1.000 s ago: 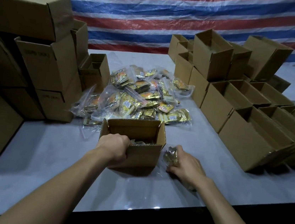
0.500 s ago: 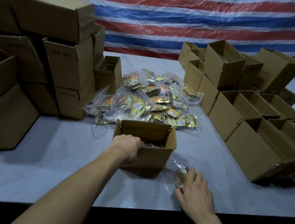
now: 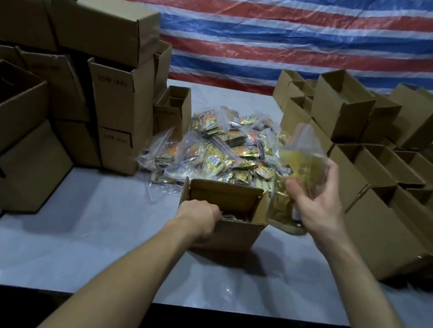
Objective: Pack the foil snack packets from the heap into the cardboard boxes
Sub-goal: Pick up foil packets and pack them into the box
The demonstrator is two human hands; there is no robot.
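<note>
The scene is dimly lit. Small white glare spots are seen on the surface (image 3: 107, 246), nearer than the left hand (image 3: 199, 217) and far to its left. The clear bag (image 3: 301, 163) in the right hand (image 3: 317, 203) is smeared by motion blur. A soft shadow is cast under the open box (image 3: 231, 231) at the left hand. The stacked boxes (image 3: 98, 26) far to its left are bent by lens distortion.

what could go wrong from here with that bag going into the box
1. The right hand holds the clear bag of packets to the right of the open box, not above it; its hanging lower end may snag the box's right wall.
2. The left hand grips the box's near-left rim, fingers curled over it, so it may block the bag.
</note>
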